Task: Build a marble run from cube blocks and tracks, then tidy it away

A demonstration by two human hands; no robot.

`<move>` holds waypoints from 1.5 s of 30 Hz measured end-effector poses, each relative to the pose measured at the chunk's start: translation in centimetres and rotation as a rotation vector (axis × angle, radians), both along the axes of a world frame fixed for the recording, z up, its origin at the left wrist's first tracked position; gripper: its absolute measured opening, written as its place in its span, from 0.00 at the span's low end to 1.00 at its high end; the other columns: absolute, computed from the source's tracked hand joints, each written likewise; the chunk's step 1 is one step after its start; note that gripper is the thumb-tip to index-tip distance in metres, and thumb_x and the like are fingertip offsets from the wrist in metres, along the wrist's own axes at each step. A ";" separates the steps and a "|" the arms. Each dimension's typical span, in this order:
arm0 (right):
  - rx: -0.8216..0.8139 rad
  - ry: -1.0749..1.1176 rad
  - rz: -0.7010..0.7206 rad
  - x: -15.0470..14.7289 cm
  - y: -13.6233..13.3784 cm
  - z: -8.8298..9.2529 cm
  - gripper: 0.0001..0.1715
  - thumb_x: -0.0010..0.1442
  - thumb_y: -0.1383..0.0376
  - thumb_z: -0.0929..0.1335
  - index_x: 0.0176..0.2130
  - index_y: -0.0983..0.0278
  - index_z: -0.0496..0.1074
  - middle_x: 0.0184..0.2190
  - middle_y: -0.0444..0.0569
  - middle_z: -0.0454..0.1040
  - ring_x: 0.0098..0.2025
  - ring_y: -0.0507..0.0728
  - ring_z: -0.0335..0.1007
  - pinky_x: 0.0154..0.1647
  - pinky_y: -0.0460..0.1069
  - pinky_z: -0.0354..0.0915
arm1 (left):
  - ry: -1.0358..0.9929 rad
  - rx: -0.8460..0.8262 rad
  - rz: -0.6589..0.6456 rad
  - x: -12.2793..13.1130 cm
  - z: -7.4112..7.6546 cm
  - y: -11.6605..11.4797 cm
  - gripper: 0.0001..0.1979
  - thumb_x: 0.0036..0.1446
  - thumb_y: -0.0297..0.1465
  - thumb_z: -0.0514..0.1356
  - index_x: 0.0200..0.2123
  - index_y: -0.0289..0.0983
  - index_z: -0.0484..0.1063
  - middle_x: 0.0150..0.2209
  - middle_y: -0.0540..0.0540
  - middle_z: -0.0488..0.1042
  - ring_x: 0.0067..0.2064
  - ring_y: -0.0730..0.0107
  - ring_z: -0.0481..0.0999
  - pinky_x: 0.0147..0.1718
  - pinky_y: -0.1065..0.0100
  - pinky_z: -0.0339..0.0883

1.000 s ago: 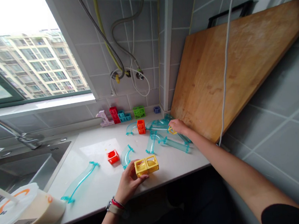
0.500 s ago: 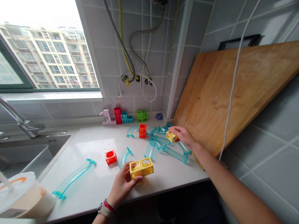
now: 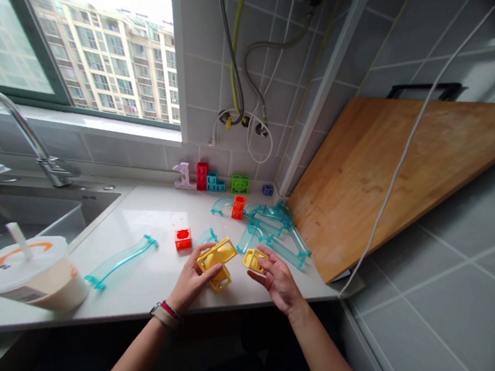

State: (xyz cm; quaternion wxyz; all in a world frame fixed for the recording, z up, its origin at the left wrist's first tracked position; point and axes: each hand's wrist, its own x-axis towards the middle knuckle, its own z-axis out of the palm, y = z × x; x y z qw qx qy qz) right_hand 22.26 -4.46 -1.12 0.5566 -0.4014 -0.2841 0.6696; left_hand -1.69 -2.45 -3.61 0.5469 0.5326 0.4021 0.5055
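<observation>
My left hand grips joined yellow blocks, hollow cubes with round openings, held tilted above the counter's front edge. A single yellow block is pinched between the fingers of my right hand, a small gap to the right of the joined ones. Behind my left hand lies a curved clear-teal track piece, partly hidden. A red block sits to its left. Farther back, a pair of stacked orange-red blocks stands by a pile of teal track pieces.
Along the wall stand a pale lilac piece, dark red blocks, blue blocks, green blocks and a purple block. At left are a long teal track, a drink cup and a sink. A wooden board leans at right.
My right hand has brought the single yellow block from the track pile toward the joined yellow blocks. My left hand has tilted those blocks. The view has shifted.
</observation>
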 end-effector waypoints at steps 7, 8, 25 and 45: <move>-0.064 0.141 -0.060 -2.4 -1.4 -0.9 0.24 0.56 0.51 0.78 0.46 0.61 0.77 0.46 0.51 0.83 0.47 0.59 0.81 0.53 0.57 0.75 | -0.064 -0.032 -0.030 -0.2 -0.6 0.2 0.30 0.55 0.41 0.71 0.54 0.42 0.59 0.44 0.44 0.79 0.42 0.58 0.83 0.40 0.61 0.77; -0.074 0.136 -0.070 -2.8 -1.5 -1.0 0.24 0.56 0.50 0.78 0.44 0.62 0.77 0.45 0.52 0.83 0.46 0.59 0.82 0.53 0.56 0.75 | -0.070 -0.028 -0.044 -0.2 -0.8 0.2 0.30 0.55 0.40 0.71 0.54 0.42 0.58 0.46 0.43 0.79 0.42 0.58 0.83 0.40 0.61 0.77; 0.040 -0.289 -0.121 -4.6 -1.2 -1.9 0.31 0.55 0.40 0.74 0.39 0.64 0.75 0.36 0.51 0.82 0.36 0.60 0.82 0.30 0.49 0.76 | -0.095 -0.010 -0.105 -0.2 -0.7 0.1 0.31 0.53 0.39 0.73 0.51 0.43 0.58 0.47 0.44 0.78 0.45 0.55 0.83 0.41 0.59 0.78; 0.080 -0.228 -0.139 -4.3 -1.2 -2.7 0.25 0.48 0.49 0.81 0.28 0.63 0.71 0.31 0.45 0.77 0.32 0.53 0.72 0.35 0.48 0.71 | -0.130 -0.100 -0.038 -0.4 -0.8 0.6 0.32 0.51 0.41 0.73 0.51 0.42 0.58 0.41 0.47 0.79 0.38 0.60 0.83 0.36 0.62 0.78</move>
